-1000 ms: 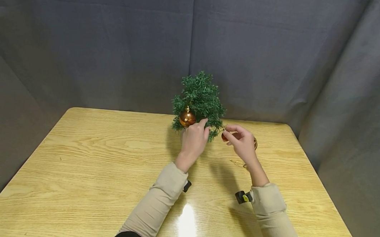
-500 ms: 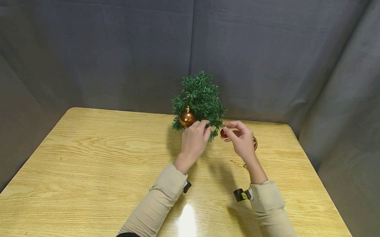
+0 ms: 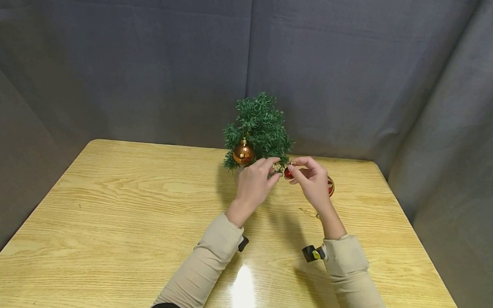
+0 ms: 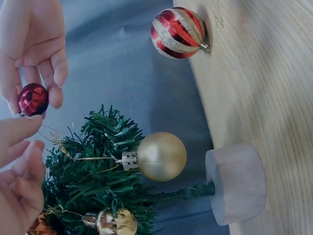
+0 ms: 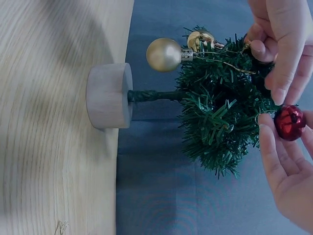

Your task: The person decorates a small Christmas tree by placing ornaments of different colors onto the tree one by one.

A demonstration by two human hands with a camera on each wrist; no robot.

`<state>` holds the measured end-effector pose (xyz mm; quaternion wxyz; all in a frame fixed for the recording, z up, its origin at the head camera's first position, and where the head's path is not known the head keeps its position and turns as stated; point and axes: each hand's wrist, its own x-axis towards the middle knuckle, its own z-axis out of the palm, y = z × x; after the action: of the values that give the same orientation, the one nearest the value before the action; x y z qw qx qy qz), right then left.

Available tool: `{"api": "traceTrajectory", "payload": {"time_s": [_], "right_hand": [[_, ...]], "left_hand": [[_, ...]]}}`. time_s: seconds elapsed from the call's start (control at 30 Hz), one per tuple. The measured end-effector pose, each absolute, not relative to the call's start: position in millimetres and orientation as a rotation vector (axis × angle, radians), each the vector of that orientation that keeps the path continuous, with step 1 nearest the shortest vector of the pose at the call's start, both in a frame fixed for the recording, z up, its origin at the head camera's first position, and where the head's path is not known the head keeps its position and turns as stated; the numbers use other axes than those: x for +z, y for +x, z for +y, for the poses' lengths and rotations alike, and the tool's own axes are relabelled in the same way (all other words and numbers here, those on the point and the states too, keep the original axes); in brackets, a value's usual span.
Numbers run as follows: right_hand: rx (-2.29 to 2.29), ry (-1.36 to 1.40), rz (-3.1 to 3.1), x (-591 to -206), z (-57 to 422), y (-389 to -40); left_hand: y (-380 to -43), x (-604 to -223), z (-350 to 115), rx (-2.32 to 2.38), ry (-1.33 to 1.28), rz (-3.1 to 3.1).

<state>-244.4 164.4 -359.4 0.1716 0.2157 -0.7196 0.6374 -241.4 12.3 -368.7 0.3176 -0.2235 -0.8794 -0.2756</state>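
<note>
My right hand [image 3: 313, 183] holds a small shiny red bauble [image 5: 290, 122] between thumb and fingers at the right side of a small artificial Christmas tree [image 3: 260, 122]. Thin gold thread [image 4: 51, 132] runs from near the bauble to the foliage. My left hand [image 3: 253, 180] reaches in front of the lower branches, thumb and index finger apart, its fingertips close to the red bauble. On the tree hang a copper bauble [image 3: 243, 153], a matte gold bauble [image 4: 162, 156] and a shiny gold bauble [image 5: 201, 41]. The tree's round wooden base [image 4: 235, 184] stands on the table.
A red and silver striped bauble [image 4: 177, 32] lies on the wooden table [image 3: 134, 222] right of the tree, partly hidden behind my right hand in the head view. Near it lies a gold cord [image 3: 308, 212]. A grey curtain [image 3: 150, 65] hangs behind the table.
My left hand has shifted right, from the branches toward the red bauble, and its thumb and index finger have spread. My right hand has brought the bauble slightly left.
</note>
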Motion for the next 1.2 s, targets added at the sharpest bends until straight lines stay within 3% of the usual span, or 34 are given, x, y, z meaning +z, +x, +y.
{"api": "traceTrajectory", "payload": {"time_s": [1.2], "right_hand": [[1.838, 0.927, -2.079, -358.5, 169.5, -230.2]], "left_hand": [[-242.3, -371.9, 10.9, -0.902, -0.727, -2.284]]}}
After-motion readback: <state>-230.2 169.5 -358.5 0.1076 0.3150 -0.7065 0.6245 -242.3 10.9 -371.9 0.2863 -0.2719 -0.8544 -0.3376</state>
